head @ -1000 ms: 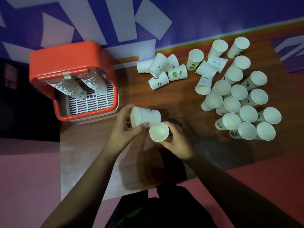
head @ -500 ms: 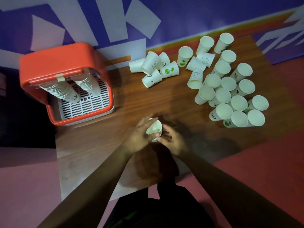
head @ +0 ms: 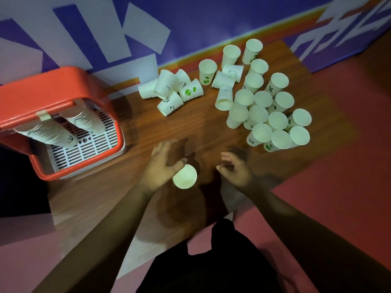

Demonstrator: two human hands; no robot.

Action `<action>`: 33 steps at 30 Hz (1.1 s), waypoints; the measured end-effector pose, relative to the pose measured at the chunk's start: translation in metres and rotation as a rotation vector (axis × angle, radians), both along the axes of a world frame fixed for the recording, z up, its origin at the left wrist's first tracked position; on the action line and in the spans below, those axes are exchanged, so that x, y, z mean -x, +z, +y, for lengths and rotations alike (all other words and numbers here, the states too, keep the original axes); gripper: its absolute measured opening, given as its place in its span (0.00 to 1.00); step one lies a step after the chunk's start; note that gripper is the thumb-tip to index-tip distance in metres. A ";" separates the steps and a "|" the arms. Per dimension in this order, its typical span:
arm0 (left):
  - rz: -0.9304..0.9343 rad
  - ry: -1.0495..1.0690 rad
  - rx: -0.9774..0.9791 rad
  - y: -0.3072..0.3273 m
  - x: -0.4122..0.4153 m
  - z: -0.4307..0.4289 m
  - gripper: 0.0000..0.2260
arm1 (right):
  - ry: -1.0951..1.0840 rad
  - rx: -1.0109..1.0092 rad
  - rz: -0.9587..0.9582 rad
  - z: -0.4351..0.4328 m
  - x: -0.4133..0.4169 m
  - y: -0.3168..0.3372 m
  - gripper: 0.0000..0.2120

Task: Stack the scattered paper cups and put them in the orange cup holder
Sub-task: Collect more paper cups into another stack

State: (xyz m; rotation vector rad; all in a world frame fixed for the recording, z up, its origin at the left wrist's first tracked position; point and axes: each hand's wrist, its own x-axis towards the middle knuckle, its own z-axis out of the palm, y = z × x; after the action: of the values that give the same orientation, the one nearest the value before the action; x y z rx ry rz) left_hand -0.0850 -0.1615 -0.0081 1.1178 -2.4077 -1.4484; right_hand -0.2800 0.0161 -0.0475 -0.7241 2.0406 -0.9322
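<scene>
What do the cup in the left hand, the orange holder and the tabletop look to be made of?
Cup in the left hand: probably paper; matte white with no shine, though it is blurred here.
Orange cup holder: probably moulded plastic; smooth, even colour, rounded corners, faint sheen.
Tabletop: brown wood-grain streaks, low gloss; I cannot tell whether it is solid wood or laminate.

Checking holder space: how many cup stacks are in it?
2: left stack and right stack, side by side inside the orange cup holder; more could be hidden.
</scene>
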 end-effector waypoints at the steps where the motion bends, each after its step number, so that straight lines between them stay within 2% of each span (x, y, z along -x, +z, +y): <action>1: 0.011 0.003 0.019 0.007 0.011 0.002 0.25 | -0.004 0.002 0.025 0.009 0.015 0.006 0.25; 4: 0.038 0.006 0.078 0.019 0.055 0.012 0.21 | -0.028 0.029 0.121 0.034 0.065 0.023 0.22; 9: 0.082 -0.068 0.032 0.022 0.148 0.050 0.18 | -0.039 0.040 0.361 0.067 0.141 0.044 0.18; 12: 0.040 -0.105 0.019 0.013 0.201 0.077 0.22 | -0.015 0.049 0.484 0.085 0.178 0.038 0.18; 15: -0.021 -0.101 0.004 -0.002 0.242 0.099 0.27 | 0.070 -0.058 0.523 0.094 0.205 0.019 0.21; 18: -0.089 -0.100 0.012 -0.021 0.261 0.111 0.37 | 0.187 -0.148 0.521 0.093 0.211 0.001 0.20; 20: -0.121 -0.103 0.025 -0.032 0.269 0.115 0.44 | 0.234 -0.186 0.507 0.093 0.212 -0.008 0.18; 23: -0.154 -0.088 0.044 -0.044 0.277 0.117 0.47 | 0.220 -0.134 0.552 0.097 0.213 -0.028 0.10; 28: -0.172 -0.056 0.106 -0.059 0.291 0.117 0.44 | 0.224 0.014 0.619 0.100 0.213 -0.040 0.02; 33: -0.162 -0.064 0.102 -0.059 0.288 0.112 0.38 | 0.240 0.113 0.642 0.100 0.212 -0.020 0.04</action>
State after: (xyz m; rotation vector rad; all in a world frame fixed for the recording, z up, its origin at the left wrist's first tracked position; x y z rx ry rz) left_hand -0.3731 -0.0491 -0.0672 1.1877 -2.6169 -1.2816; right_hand -0.4918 0.1159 -0.0679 -1.4407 2.3725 -0.7355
